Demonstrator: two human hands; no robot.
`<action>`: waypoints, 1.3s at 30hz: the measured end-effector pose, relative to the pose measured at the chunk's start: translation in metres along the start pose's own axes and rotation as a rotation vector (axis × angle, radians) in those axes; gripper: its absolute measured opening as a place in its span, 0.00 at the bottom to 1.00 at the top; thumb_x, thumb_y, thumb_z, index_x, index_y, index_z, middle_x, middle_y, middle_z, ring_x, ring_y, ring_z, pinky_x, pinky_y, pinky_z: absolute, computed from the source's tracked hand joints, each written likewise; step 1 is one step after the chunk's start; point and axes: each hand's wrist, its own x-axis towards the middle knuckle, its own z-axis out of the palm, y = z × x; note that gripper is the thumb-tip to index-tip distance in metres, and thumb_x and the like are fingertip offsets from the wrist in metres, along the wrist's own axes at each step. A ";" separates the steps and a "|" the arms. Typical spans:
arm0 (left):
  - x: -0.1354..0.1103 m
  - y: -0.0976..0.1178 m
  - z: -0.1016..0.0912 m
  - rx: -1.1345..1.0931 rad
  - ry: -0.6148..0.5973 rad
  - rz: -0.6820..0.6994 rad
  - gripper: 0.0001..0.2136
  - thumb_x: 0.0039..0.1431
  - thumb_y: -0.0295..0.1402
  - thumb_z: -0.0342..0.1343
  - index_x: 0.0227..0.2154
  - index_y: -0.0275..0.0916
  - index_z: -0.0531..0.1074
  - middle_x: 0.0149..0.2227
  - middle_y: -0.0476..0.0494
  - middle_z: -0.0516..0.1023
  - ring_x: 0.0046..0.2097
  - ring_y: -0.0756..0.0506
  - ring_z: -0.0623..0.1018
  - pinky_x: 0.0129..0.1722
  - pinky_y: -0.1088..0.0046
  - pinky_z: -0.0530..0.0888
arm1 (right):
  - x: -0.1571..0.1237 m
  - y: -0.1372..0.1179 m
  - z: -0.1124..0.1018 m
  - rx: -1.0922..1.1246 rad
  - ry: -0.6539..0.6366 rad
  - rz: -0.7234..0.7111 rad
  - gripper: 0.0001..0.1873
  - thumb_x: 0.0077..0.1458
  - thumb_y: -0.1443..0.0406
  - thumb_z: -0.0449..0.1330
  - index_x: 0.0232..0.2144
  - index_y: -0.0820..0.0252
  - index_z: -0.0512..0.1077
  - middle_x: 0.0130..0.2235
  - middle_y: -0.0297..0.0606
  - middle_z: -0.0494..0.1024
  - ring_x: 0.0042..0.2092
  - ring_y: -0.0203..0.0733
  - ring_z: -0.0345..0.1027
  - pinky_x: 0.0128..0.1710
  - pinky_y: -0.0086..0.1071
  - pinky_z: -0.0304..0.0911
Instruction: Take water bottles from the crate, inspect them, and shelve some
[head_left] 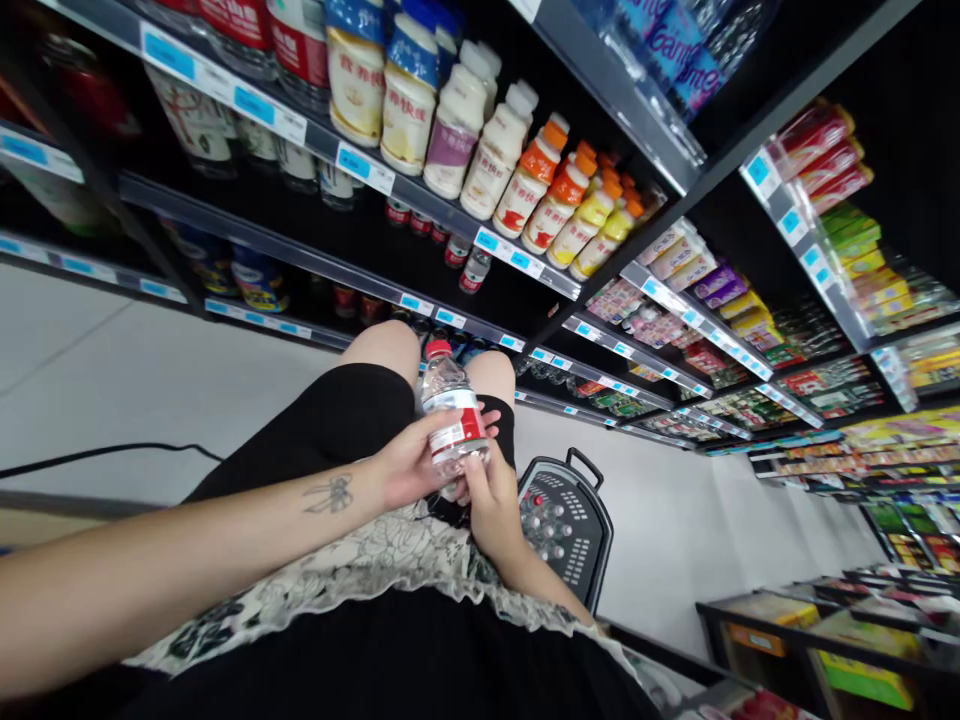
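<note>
I hold a clear water bottle with a red cap and red label in front of my lap, above my knees. My left hand wraps round its middle from the left, fingers closed over the label. Below and to the right, my right hand grips the bottle's lower end. The bottle stands roughly upright, cap pointing toward the shelves.
A black shopping basket with several bottles stands on the white floor by my right leg. Black shelves with drink bottles rise in front; snack shelves run off to the right. A black cable lies on the floor at left.
</note>
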 end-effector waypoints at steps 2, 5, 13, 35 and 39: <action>-0.002 0.003 -0.003 -0.026 0.035 -0.003 0.18 0.61 0.33 0.60 0.53 0.35 0.74 0.52 0.35 0.82 0.46 0.41 0.83 0.44 0.66 0.80 | 0.006 0.006 0.006 0.101 -0.020 0.070 0.20 0.64 0.49 0.53 0.44 0.59 0.71 0.23 0.29 0.70 0.23 0.35 0.62 0.25 0.29 0.59; -0.004 0.010 -0.010 -0.050 0.016 0.005 0.20 0.62 0.40 0.60 0.54 0.36 0.74 0.48 0.36 0.84 0.42 0.40 0.84 0.42 0.65 0.79 | 0.016 0.016 0.016 0.322 -0.044 0.164 0.24 0.61 0.45 0.53 0.42 0.59 0.69 0.22 0.29 0.71 0.20 0.35 0.62 0.20 0.27 0.54; 0.009 0.024 -0.028 0.201 0.190 0.083 0.29 0.46 0.29 0.73 0.53 0.40 0.73 0.45 0.41 0.83 0.45 0.40 0.82 0.45 0.64 0.75 | 0.047 0.030 0.031 0.560 -0.021 0.458 0.26 0.55 0.42 0.52 0.43 0.56 0.63 0.24 0.31 0.75 0.18 0.34 0.63 0.15 0.24 0.49; 0.054 0.081 -0.040 -0.124 0.552 0.185 0.13 0.51 0.38 0.68 0.35 0.37 0.75 0.33 0.44 0.82 0.35 0.43 0.82 0.39 0.67 0.79 | 0.074 0.043 0.018 -0.540 0.166 -0.624 0.23 0.56 0.70 0.66 0.54 0.51 0.72 0.49 0.44 0.74 0.47 0.45 0.75 0.41 0.38 0.77; 0.055 0.087 -0.044 -0.193 0.511 0.207 0.08 0.50 0.33 0.66 0.31 0.38 0.73 0.33 0.44 0.83 0.38 0.42 0.83 0.44 0.63 0.80 | 0.073 0.046 0.017 -0.519 0.108 -0.595 0.28 0.55 0.74 0.64 0.54 0.43 0.72 0.53 0.43 0.72 0.49 0.47 0.74 0.41 0.40 0.76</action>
